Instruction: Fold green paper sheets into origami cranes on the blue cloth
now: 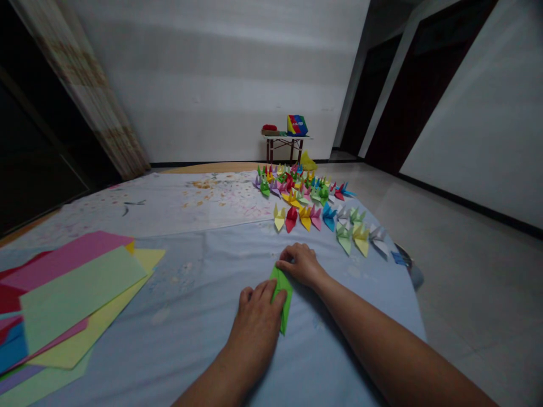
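A bright green folded paper (287,288), narrow and diamond-shaped, lies on the light blue tablecloth (203,316) in front of me. My left hand (259,314) rests over its left side, fingers bent and thumb pressing on the paper. At the far tip of the paper, my right hand (299,263) has thumb and fingers closed together on it. Part of the left edge is hidden under my left fingers. Beyond my right hand stand folded paper cranes (305,217) in several colours.
Colored paper sheets (80,288) lie in a loose pile at the left. More paper cranes (292,183) crowd the table's far right. A small table (288,137) by the wall holds a colourful box (297,125). The table's right edge curves down past the cranes.
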The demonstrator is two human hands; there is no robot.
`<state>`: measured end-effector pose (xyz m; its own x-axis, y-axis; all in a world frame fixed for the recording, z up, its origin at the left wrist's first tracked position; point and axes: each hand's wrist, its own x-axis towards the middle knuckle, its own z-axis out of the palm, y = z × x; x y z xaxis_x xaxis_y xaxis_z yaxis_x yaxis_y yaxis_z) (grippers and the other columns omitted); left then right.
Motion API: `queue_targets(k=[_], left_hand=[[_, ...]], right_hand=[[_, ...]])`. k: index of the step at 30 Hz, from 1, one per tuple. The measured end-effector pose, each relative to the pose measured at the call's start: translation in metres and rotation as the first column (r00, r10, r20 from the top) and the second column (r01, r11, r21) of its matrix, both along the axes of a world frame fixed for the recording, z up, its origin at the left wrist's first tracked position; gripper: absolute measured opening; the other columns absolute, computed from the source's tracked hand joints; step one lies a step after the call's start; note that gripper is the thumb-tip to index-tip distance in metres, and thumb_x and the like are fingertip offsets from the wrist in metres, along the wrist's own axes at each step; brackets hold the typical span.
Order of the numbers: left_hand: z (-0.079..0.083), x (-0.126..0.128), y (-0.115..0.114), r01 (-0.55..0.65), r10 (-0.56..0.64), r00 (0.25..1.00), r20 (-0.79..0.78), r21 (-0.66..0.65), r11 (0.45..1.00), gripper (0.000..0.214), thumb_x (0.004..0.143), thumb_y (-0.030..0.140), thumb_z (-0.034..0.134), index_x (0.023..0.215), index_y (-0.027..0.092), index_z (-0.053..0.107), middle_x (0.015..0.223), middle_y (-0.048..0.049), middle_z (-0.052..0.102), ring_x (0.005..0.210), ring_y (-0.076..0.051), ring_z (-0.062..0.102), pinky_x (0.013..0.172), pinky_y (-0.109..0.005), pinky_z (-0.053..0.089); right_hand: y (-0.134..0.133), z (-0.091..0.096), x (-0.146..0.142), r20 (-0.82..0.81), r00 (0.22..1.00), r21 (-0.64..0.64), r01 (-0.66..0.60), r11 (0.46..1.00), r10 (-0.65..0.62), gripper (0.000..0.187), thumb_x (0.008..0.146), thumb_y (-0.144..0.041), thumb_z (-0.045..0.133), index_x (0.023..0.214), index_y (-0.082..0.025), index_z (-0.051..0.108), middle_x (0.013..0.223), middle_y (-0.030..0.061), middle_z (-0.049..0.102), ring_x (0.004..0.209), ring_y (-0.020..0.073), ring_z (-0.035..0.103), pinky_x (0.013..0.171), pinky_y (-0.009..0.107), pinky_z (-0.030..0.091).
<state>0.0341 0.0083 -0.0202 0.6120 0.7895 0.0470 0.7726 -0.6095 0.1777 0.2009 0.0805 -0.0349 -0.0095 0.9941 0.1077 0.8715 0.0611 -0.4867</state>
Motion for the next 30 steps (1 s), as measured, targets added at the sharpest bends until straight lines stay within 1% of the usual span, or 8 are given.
queue_targets(k=[5, 9, 14, 18, 21, 25, 28, 30], left_hand=[[-0.003, 0.0, 0.0, -0.008, 0.008, 1.0, -0.002, -0.004, 1.0, 0.042, 0.086, 0.014, 0.031, 0.125, 0.027, 0.044, 0.132, -0.009, 0.045, 0.12, -0.025, 0.038, 0.095, -0.048, 0.025], [-0.004, 0.0, 0.0, -0.002, 0.002, 1.0, -0.012, -0.005, 1.0, 0.044, 0.086, 0.013, 0.033, 0.125, 0.029, 0.044, 0.133, -0.0088, 0.044, 0.121, -0.026, 0.037, 0.094, -0.048, 0.026], [-0.007, -0.001, 0.0, 0.002, -0.002, 1.0, -0.021, 0.016, 1.0, 0.043, 0.086, 0.014, 0.035, 0.125, 0.031, 0.044, 0.134, -0.0085, 0.043, 0.122, -0.025, 0.036, 0.094, -0.046, 0.025], [-0.008, -0.001, 0.0, 0.003, -0.003, 1.0, -0.014, 0.023, 1.0, 0.043, 0.086, 0.015, 0.035, 0.125, 0.032, 0.044, 0.134, -0.0084, 0.043, 0.122, -0.025, 0.035, 0.093, -0.045, 0.026], [-0.007, -0.001, 0.0, -0.003, 0.003, 1.0, -0.005, 0.022, 1.0, 0.042, 0.086, 0.016, 0.035, 0.124, 0.031, 0.045, 0.132, -0.009, 0.044, 0.121, -0.025, 0.037, 0.093, -0.045, 0.026], [-0.008, -0.001, 0.0, -0.01, 0.009, 1.0, 0.014, 0.04, 0.999, 0.042, 0.086, 0.015, 0.035, 0.122, 0.031, 0.047, 0.131, -0.0093, 0.045, 0.12, -0.025, 0.038, 0.093, -0.045, 0.026], [-0.01, 0.0, -0.001, -0.019, 0.019, 1.0, 0.015, 0.05, 0.999, 0.042, 0.085, 0.014, 0.035, 0.122, 0.03, 0.047, 0.13, -0.01, 0.046, 0.119, -0.025, 0.039, 0.094, -0.045, 0.026], [-0.012, 0.0, -0.002, -0.033, 0.032, 0.999, 0.015, 0.058, 0.998, 0.043, 0.085, 0.014, 0.035, 0.124, 0.029, 0.046, 0.13, -0.0101, 0.046, 0.119, -0.025, 0.039, 0.095, -0.046, 0.026]], right_hand=[[0.002, 0.002, -0.001, 0.018, 1.0, -0.047, 0.019, 0.999, -0.018, 0.022, 0.07, -0.044, 0.062, 0.079, -0.024, 0.064, 0.083, 0.0025, 0.058, 0.085, 0.0188, 0.046, 0.072, 0.03, 0.027], [0.008, 0.005, 0.0, 0.025, 0.999, -0.097, 0.026, 0.995, -0.023, 0.023, 0.067, -0.046, 0.063, 0.078, -0.026, 0.065, 0.084, 0.0019, 0.06, 0.086, 0.0195, 0.048, 0.072, 0.03, 0.029], [0.017, 0.011, 0.001, -0.028, 0.999, -0.189, 0.024, 0.982, -0.03, 0.023, 0.061, -0.047, 0.067, 0.07, -0.025, 0.066, 0.074, -0.0012, 0.063, 0.077, 0.0172, 0.052, 0.067, 0.028, 0.031], [0.018, 0.011, -0.002, -0.048, 0.995, -0.169, 0.076, 0.983, -0.085, 0.026, 0.061, -0.048, 0.066, 0.069, -0.023, 0.065, 0.072, 0.0, 0.064, 0.073, 0.0169, 0.053, 0.067, 0.028, 0.032], [0.016, 0.008, -0.001, -0.076, 0.991, -0.129, 0.099, 0.987, -0.109, 0.026, 0.07, -0.045, 0.058, 0.074, -0.02, 0.065, 0.074, 0.0019, 0.063, 0.072, 0.0166, 0.053, 0.066, 0.028, 0.033], [0.018, 0.004, 0.007, -0.166, 0.984, -0.136, 0.039, 0.99, -0.061, 0.028, 0.079, -0.04, 0.049, 0.079, -0.016, 0.065, 0.069, 0.0008, 0.063, 0.064, 0.0119, 0.053, 0.058, 0.022, 0.035], [0.02, 0.003, 0.012, -0.221, 0.975, -0.156, -0.023, 0.988, -0.012, 0.024, 0.077, -0.035, 0.053, 0.08, -0.014, 0.065, 0.066, -0.0005, 0.063, 0.058, 0.0095, 0.052, 0.053, 0.019, 0.035], [0.019, 0.003, 0.012, -0.233, 0.972, -0.163, -0.051, 0.985, 0.012, 0.022, 0.073, -0.034, 0.058, 0.079, -0.014, 0.066, 0.066, -0.001, 0.063, 0.058, 0.0096, 0.052, 0.054, 0.02, 0.036]])
